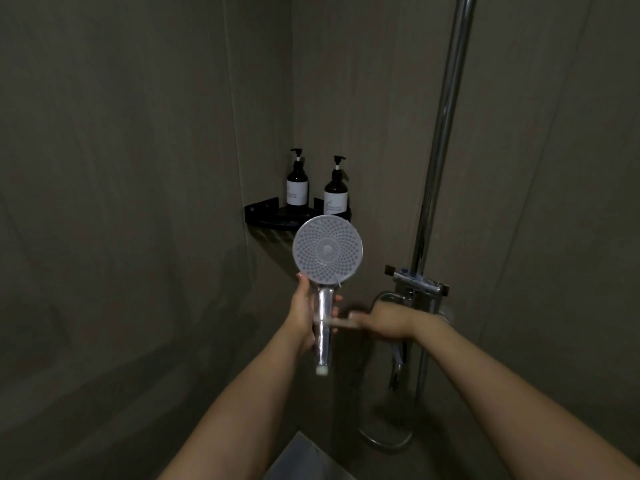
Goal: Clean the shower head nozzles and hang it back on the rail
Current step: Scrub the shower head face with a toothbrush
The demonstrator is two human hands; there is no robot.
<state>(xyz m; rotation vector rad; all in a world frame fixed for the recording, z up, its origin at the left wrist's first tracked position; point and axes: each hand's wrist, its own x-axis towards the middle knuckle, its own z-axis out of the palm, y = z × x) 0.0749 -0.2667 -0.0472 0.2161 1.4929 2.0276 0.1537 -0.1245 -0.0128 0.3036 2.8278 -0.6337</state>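
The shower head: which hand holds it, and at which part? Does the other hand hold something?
The left hand holds the shower head by its chrome handle. The right hand holds a thin, blurred stick-like thing; what it is cannot be told.

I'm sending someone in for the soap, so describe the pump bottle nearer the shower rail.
Find the chrome shower rail, then look left to the black corner shelf. Two dark pump bottles stand there; take the right-hand bottle, standing lower in view than its neighbour.
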